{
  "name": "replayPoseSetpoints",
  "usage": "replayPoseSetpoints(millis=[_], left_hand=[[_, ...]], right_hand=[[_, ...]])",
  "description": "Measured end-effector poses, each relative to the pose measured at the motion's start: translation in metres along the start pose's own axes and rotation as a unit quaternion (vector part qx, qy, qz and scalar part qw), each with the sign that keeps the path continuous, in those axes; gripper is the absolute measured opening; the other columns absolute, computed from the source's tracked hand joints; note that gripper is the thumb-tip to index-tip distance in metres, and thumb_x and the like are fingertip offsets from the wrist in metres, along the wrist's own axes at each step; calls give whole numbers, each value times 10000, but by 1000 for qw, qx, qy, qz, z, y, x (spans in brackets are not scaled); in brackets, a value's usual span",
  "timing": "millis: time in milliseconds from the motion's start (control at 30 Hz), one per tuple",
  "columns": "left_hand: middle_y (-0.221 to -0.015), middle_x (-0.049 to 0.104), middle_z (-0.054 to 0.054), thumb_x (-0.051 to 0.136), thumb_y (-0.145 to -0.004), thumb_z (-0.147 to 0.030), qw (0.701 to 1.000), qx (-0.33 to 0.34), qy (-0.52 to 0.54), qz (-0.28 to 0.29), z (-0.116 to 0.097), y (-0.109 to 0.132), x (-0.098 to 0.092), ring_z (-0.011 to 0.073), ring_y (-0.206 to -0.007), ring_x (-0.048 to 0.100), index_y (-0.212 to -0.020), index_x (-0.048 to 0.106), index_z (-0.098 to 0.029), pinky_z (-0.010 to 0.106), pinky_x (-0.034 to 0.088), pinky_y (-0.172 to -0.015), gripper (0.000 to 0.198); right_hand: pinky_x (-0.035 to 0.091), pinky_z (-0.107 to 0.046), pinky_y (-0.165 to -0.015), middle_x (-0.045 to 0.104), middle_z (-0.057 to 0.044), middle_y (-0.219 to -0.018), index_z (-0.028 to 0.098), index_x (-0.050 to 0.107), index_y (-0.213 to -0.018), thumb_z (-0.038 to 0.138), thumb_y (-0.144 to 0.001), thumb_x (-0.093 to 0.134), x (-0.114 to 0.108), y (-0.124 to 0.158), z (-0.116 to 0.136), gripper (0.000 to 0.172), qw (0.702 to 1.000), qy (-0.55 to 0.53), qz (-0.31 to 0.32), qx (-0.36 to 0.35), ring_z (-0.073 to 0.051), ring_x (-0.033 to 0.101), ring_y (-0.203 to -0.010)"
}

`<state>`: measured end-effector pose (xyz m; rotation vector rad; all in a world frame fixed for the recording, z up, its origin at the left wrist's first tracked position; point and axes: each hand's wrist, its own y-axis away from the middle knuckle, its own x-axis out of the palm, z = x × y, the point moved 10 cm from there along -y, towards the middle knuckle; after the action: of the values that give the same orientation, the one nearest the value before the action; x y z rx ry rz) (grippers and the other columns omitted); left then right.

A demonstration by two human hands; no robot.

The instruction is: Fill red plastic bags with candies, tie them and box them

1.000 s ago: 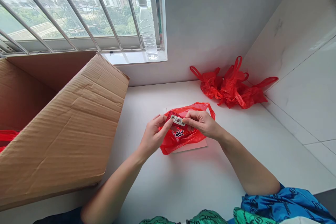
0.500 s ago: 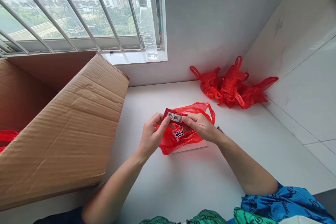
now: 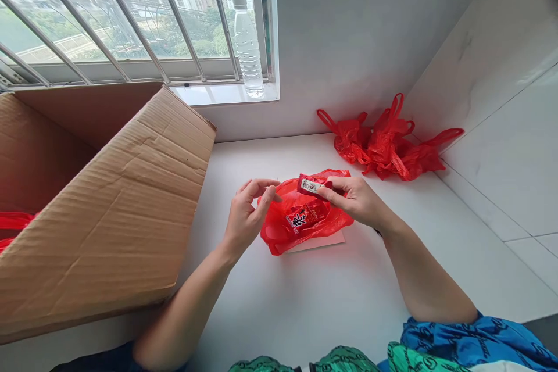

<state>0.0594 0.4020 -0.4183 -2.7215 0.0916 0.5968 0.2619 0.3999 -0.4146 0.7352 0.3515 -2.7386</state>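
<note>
My right hand (image 3: 353, 200) is closed on a small red packet (image 3: 310, 186) with a white printed label, pinched at its right end. It is held above an opened red plastic bag (image 3: 274, 235). Left of the packet, and apart from it, my left hand (image 3: 250, 209) has its fingers bent and loosely parted, with nothing visible in them. Inside the bag lies a red printed package (image 3: 305, 216) with bold black-and-white characters. A pale flat piece (image 3: 320, 242) sticks out from beneath the bag.
A large open cardboard box (image 3: 131, 197) stands at the left, with red plastic (image 3: 15, 222) inside it. Several tied red plastic bags (image 3: 387, 142) sit at the back right by the wall. A clear water bottle (image 3: 248, 52) stands on the windowsill before a barred window.
My left hand has let go of the red packet and sits slightly to the left. My right hand has carried the packet a little to the right, so more of the package in the bag shows.
</note>
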Motion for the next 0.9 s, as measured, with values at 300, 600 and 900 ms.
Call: replayPoseSetpoints(millis=[300, 600, 900], left_hand=[[-772, 729, -27, 522, -979, -357, 997, 60, -46, -23, -16, 0, -12, 148, -842, 670, -1029, 657, -238, 373, 349, -1089, 187], [-823, 701, 6, 530, -942, -318, 892, 110, -369, 236, -18, 30, 43, 194, -787, 601, -863, 649, -229, 342, 377, -738, 168], [-646, 652, 54, 651, -825, -295, 845, 71, -440, 294, 18, 44, 54, 225, -739, 528, -626, 598, -198, 358, 305, -698, 227]], right_hand=[[249, -260, -478, 418, 33, -566, 213, 474, -622, 565, -975, 386, 3, 8, -16, 507, 978, 176, 81, 78, -118, 374, -510], [349, -277, -575, 702, -12, -853, 236, 618, -859, 531, -907, 568, -86, 25, 0, 303, 920, 308, -224, 93, -178, 612, -691], [394, -301, -636, 693, -25, -974, 233, 638, -887, 455, -897, 587, -48, 0, -19, 228, 955, 265, -122, 53, -191, 630, -813]])
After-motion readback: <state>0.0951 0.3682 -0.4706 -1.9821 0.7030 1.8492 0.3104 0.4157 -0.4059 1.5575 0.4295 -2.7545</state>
